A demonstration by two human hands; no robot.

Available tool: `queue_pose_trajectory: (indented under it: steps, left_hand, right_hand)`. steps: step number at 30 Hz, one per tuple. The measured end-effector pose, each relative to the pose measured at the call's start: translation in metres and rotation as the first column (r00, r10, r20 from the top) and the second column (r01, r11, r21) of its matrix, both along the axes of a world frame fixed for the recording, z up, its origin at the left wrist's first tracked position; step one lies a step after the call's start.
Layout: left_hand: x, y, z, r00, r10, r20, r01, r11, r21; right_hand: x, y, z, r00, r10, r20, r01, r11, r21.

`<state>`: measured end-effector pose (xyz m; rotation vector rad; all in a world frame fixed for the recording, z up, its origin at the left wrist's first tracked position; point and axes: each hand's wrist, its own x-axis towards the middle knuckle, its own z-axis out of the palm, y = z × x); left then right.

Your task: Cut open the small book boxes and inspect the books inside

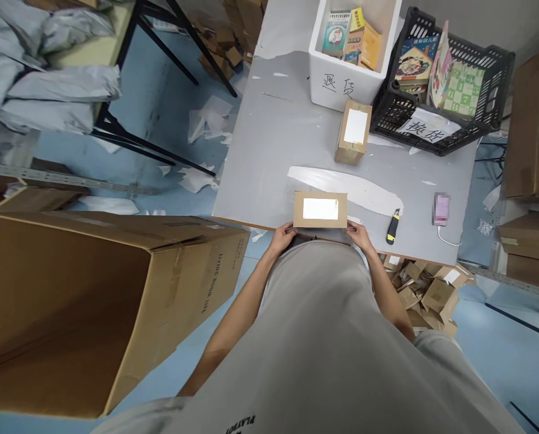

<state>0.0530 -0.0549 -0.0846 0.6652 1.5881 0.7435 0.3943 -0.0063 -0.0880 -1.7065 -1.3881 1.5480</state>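
A small brown cardboard box [320, 208] with a white label on top lies at the near edge of the grey table [269, 138]. My left hand [282, 237] grips its near left corner, and my right hand [359, 235] grips the near right one. Just beyond the box is a long strip of white paper or torn surface [345, 184]. To the right of my right hand rests a black and yellow utility knife [392, 227]. Farther back stands a second labelled cardboard box [353, 134].
Books sit in a white bin [320, 83] and a black crate [386, 116] at the back. A blurred pink device [441, 209] with a cable lies right. On the left, a large carton [201, 271] gapes open; small boxes [438, 295] are heaped below the table's right side.
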Motion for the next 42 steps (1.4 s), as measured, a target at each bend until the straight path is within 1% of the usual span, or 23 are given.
queue_pose_trajectory:
  steps: [4, 7, 9, 12, 14, 18, 21, 26, 31, 35, 39, 42]
  left_hand:
    - [-0.008, 0.011, 0.011, 0.999, 0.012, -0.029, -0.010, 0.998, 0.064]
    - [-0.016, 0.023, 0.024, 0.998, 0.009, -0.063, 0.001, 0.986, 0.164]
    - [-0.021, 0.032, 0.033, 0.993, 0.006, -0.120, 0.021, 0.975, 0.221]
    - [-0.029, 0.041, 0.040, 0.976, 0.014, -0.218, 0.038, 0.972, 0.233]
    - [-0.033, 0.044, 0.039, 0.966, 0.007, -0.259, 0.048, 0.978, 0.204]
    - [-0.034, 0.044, 0.029, 0.960, -0.010, -0.279, 0.046, 0.991, 0.122]
    - [-0.030, 0.043, 0.023, 0.964, 0.014, -0.265, 0.021, 0.991, 0.130]
    - [-0.025, 0.041, 0.020, 0.968, 0.056, -0.246, -0.020, 0.989, 0.147]
    - [-0.025, 0.042, 0.020, 0.973, 0.067, -0.219, -0.036, 0.989, 0.142]
    - [-0.024, 0.041, 0.025, 0.968, 0.038, -0.250, -0.001, 0.989, 0.148]
    - [-0.024, 0.033, 0.032, 0.947, 0.017, -0.322, 0.031, 0.989, 0.142]
    - [-0.025, 0.023, 0.036, 0.952, -0.022, -0.305, 0.067, 0.988, 0.138]
  right_hand:
    - [-0.001, 0.012, 0.016, 0.998, -0.057, 0.022, 0.056, 0.997, 0.047]
    - [-0.007, 0.023, 0.035, 0.992, -0.122, 0.034, 0.117, 0.984, 0.136]
    - [-0.012, 0.030, 0.047, 0.988, -0.144, 0.046, 0.134, 0.976, 0.171]
    - [-0.020, 0.035, 0.058, 0.986, -0.154, 0.056, 0.145, 0.978, 0.149]
    - [-0.025, 0.036, 0.057, 0.987, -0.147, 0.069, 0.140, 0.985, 0.100]
    - [-0.033, 0.037, 0.045, 0.985, -0.148, 0.089, 0.147, 0.989, 0.011]
    - [-0.034, 0.040, 0.039, 0.983, -0.177, 0.038, 0.178, 0.983, -0.038]
    - [-0.031, 0.043, 0.039, 0.986, -0.169, 0.001, 0.168, 0.985, -0.043]
    - [-0.033, 0.040, 0.038, 0.982, -0.190, -0.003, 0.189, 0.980, -0.059]
    - [-0.034, 0.032, 0.035, 0.984, -0.174, 0.021, 0.174, 0.985, 0.016]
    - [-0.031, 0.017, 0.035, 0.990, -0.128, 0.057, 0.126, 0.992, 0.030]
    - [-0.028, 0.005, 0.037, 0.994, -0.102, 0.032, 0.101, 0.994, 0.034]
